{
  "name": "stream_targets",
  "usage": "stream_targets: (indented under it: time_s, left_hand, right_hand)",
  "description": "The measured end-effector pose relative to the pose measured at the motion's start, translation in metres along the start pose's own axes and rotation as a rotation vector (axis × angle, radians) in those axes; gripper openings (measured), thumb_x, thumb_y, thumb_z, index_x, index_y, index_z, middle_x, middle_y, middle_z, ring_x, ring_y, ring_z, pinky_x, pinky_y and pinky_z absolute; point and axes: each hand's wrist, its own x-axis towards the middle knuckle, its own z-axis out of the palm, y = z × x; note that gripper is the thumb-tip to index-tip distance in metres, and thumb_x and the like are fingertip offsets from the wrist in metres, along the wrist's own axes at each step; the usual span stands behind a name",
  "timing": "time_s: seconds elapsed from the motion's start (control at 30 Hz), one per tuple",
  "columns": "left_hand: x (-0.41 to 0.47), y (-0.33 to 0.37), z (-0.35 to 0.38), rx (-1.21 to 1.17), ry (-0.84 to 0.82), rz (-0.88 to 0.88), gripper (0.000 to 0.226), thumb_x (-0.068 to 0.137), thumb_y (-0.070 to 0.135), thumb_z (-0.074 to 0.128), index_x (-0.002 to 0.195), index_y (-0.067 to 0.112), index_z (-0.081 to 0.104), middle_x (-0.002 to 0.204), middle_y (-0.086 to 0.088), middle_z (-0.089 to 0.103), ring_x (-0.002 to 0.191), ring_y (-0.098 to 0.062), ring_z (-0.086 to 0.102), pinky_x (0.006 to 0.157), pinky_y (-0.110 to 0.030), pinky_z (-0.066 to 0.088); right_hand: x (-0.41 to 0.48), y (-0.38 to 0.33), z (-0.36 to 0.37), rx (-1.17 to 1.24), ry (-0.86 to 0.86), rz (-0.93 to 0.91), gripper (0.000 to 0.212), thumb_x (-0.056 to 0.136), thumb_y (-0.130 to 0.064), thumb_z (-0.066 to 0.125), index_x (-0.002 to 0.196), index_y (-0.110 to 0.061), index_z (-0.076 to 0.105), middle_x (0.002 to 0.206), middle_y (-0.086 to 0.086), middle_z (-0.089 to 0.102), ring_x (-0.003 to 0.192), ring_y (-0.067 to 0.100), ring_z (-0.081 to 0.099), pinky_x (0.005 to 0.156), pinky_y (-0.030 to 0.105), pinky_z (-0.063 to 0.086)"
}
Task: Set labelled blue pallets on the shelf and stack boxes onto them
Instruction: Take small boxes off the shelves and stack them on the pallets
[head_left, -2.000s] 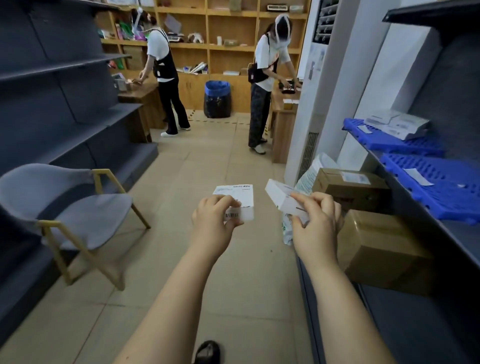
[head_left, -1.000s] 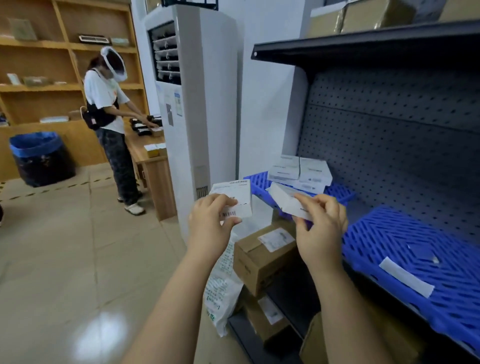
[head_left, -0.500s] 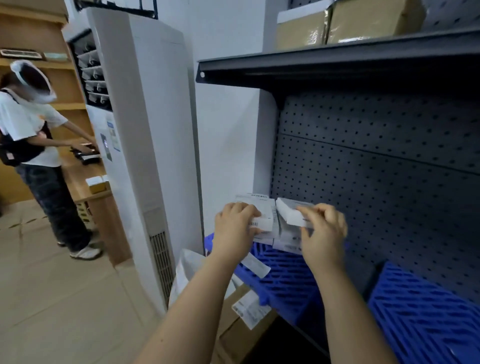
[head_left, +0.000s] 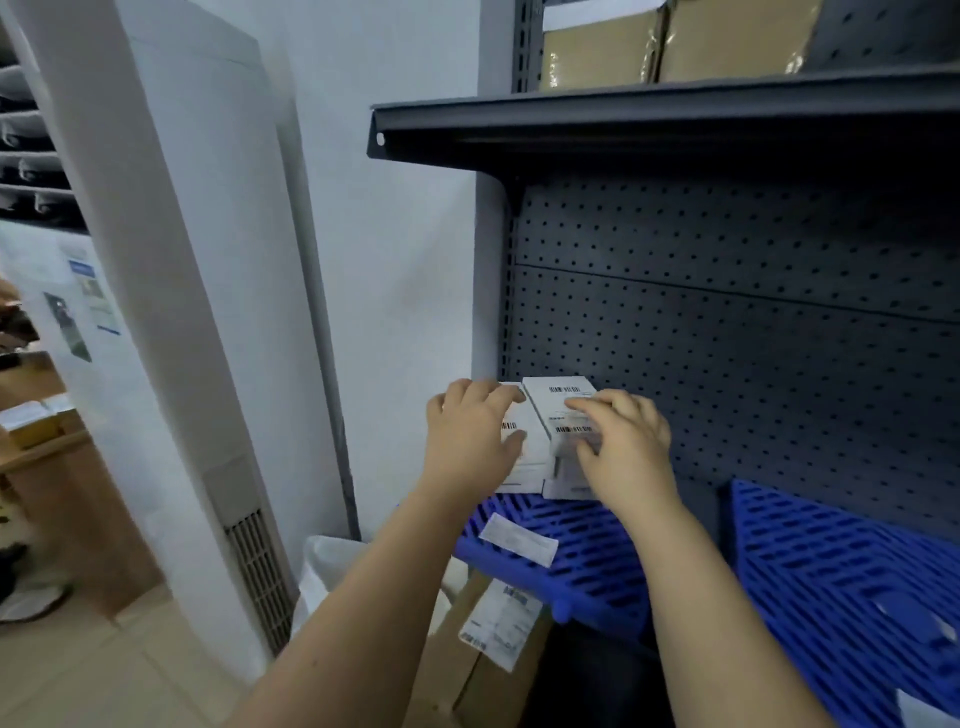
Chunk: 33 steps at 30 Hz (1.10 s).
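Observation:
Two blue pallets lie on the dark shelf: a left pallet (head_left: 587, 551) carrying a white label strip (head_left: 519, 540), and a right pallet (head_left: 841, 582). At the back of the left pallet stand white barcoded boxes. My left hand (head_left: 467, 441) grips one white box (head_left: 527, 470), fingers over its top edge and thumb on its face. Beside it, my right hand (head_left: 623, 447) holds a second white box (head_left: 558, 402) lying on the stack (head_left: 563, 488) of white boxes. The two boxes touch side by side.
A dark pegboard (head_left: 753, 338) backs the shelf, and an upper shelf (head_left: 649, 119) carries brown cartons (head_left: 597, 47). A tall white air conditioner (head_left: 197, 312) stands left. Below the shelf edge sit a labelled brown carton (head_left: 493, 649) and a white bag (head_left: 332, 566).
I turned from the aisle to the shelf. Both hands carried their white boxes up and forward onto the stack at the back of the left pallet.

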Motion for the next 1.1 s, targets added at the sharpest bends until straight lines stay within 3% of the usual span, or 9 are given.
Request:
stream_targets:
  time_s: [0.2, 0.37, 0.67, 0.93, 1.1]
  left_hand:
    - [-0.008, 0.001, -0.025, -0.046, -0.071, 0.134, 0.042, 0.092, 0.04, 0.055, 0.132, 0.032, 0.049, 0.136, 0.006, 0.049, 0.127, -0.02, 0.037, 0.1, -0.039, 0.029]
    - [-0.025, 0.042, -0.035, -0.131, -0.089, 0.277, 0.039, 0.091, 0.035, 0.055, 0.13, 0.031, 0.052, 0.131, 0.003, 0.052, 0.125, -0.023, 0.039, 0.1, -0.042, 0.032]
    - [-0.058, 0.183, -0.079, -0.255, -0.117, 0.607, 0.041, 0.091, 0.036, 0.052, 0.131, 0.03, 0.05, 0.13, 0.001, 0.051, 0.125, -0.026, 0.036, 0.103, -0.047, 0.029]
    - [-0.085, 0.327, -0.157, -0.307, -0.003, 0.806, 0.045, 0.091, 0.042, 0.052, 0.134, 0.031, 0.046, 0.133, 0.002, 0.048, 0.128, -0.025, 0.035, 0.103, -0.047, 0.028]
    - [-0.121, 0.457, -0.212, -0.374, 0.078, 0.894, 0.047, 0.09, 0.044, 0.052, 0.134, 0.029, 0.046, 0.131, -0.001, 0.05, 0.125, -0.027, 0.037, 0.1, -0.047, 0.03]
  right_hand:
    - [-0.031, -0.035, -0.036, -0.135, 0.023, 0.097, 0.041, 0.086, -0.02, 0.065, 0.125, -0.028, 0.06, 0.122, -0.004, 0.052, 0.119, 0.023, 0.037, 0.109, 0.046, 0.025]
    - [-0.076, -0.039, -0.089, -0.347, 0.046, 0.14, 0.038, 0.088, -0.022, 0.063, 0.125, -0.03, 0.06, 0.122, -0.004, 0.052, 0.12, 0.023, 0.036, 0.107, 0.042, 0.022]
    - [-0.159, -0.025, -0.235, -0.643, 0.097, 0.351, 0.041, 0.089, -0.023, 0.062, 0.129, -0.028, 0.057, 0.126, -0.001, 0.049, 0.123, 0.026, 0.037, 0.106, 0.045, 0.027]
    - [-0.234, -0.015, -0.397, -0.872, 0.234, 0.381, 0.042, 0.084, -0.022, 0.069, 0.125, -0.024, 0.061, 0.121, 0.003, 0.053, 0.116, 0.032, 0.042, 0.095, 0.047, 0.035]
    - [-0.297, 0.0, -0.516, -1.126, 0.164, 0.407, 0.045, 0.086, -0.023, 0.064, 0.13, -0.022, 0.057, 0.126, 0.006, 0.051, 0.115, 0.033, 0.042, 0.09, 0.044, 0.036]
